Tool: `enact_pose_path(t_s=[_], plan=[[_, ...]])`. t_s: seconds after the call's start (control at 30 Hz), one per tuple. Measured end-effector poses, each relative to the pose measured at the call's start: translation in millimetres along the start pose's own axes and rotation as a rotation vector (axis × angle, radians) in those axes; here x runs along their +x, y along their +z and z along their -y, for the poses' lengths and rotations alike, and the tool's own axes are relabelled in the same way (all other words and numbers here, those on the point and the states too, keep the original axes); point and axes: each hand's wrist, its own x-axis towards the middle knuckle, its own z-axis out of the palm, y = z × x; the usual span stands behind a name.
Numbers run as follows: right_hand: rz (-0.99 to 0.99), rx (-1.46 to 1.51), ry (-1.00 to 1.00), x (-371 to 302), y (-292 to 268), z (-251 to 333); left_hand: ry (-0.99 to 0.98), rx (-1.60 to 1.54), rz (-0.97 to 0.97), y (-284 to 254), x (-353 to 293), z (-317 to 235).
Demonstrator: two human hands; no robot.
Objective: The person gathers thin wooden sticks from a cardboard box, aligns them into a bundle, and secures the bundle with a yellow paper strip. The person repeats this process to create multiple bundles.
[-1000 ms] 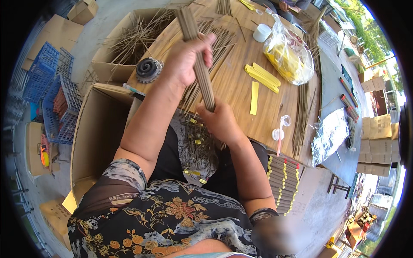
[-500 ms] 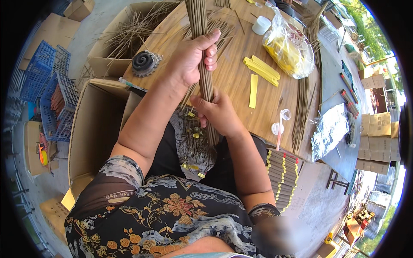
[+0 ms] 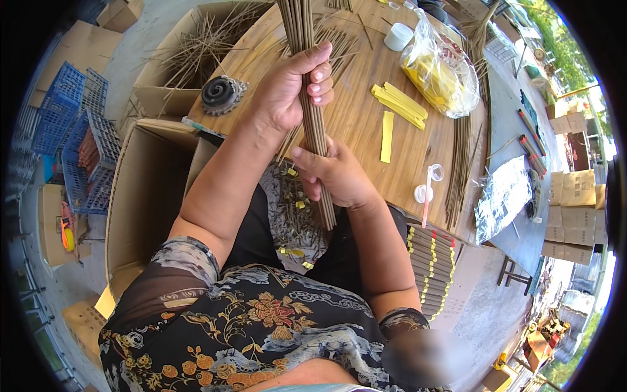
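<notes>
A thick bundle of thin brown incense sticks stands tilted over my lap, its lower end between my knees. My left hand is wrapped round it higher up, thumb across the front. Lower down, my right hand grips the same bundle near its bottom end. Behind the bundle, more loose sticks lie on the wooden table. To the right on the tabletop are a stack of yellow paper strips and a single yellow strip.
A clear bag of yellow strips, a white cup and a small lidded pot stand on the table. A black coil sits at its left edge. An open cardboard box and blue crates are left; banded bundles lie right.
Both hands keep their grip on the bundle. Its lower end has shifted slightly right, and my right hand has moved a little down and right with it.
</notes>
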Motion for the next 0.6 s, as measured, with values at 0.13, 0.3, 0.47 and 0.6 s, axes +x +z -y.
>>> enact_pose_path(t_s=[0.13, 0.3, 0.47, 0.6], plan=[[-0.515, -0.828, -0.356, 21, -9, -29, 0.226, 0.438, -0.359, 11, -3, 14], [0.006, -0.06, -0.061, 3, -5, -3, 0.058, 0.071, -0.082, 0, -2, 2], [-0.291, -0.418, -0.203, 10, 3, -10, 0.191, 0.484, -0.386, 14, -5, 12], [-0.199, -0.343, -0.158, 7, -1, -7, 0.095, 0.179, -0.163, 5, -5, 4]])
